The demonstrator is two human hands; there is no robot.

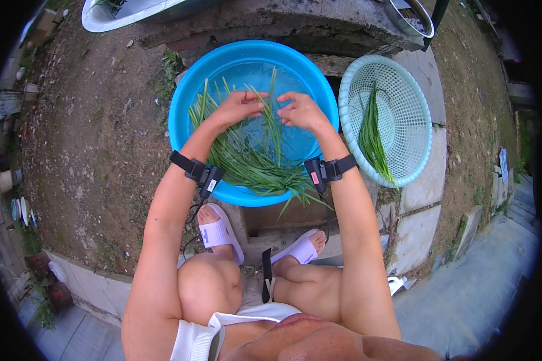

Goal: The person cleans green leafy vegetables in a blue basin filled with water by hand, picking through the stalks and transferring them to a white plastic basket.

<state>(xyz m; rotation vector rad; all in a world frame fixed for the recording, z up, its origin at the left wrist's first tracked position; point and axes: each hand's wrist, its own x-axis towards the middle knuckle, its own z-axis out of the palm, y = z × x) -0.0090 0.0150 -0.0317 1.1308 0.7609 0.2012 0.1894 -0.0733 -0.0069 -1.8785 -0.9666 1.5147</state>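
Observation:
A blue plastic basin (327, 97) of water stands before me, with a pile of long green leafy stalks, like garlic chives (257, 169), in its near and left parts. Over the water, my left hand (243, 108) holds a few upright stalks between thumb and fingers. Just right of it, my right hand (298, 109) has its thumb and fingers bent and apart, close to the stalks, with nothing plainly held. To the right, a pale green plastic basket (406, 113) holds a small bunch of the same greens (374, 135). Some leaf tips hang over the basin's near rim.
A concrete ledge (271, 18) lies behind the basin, with a metal tub (135, 16) at the upper left and a round metal pot (413, 18) at the upper right. Concrete slabs (422, 180) run beneath and beside the basket. My slippered feet flank the basin's near side.

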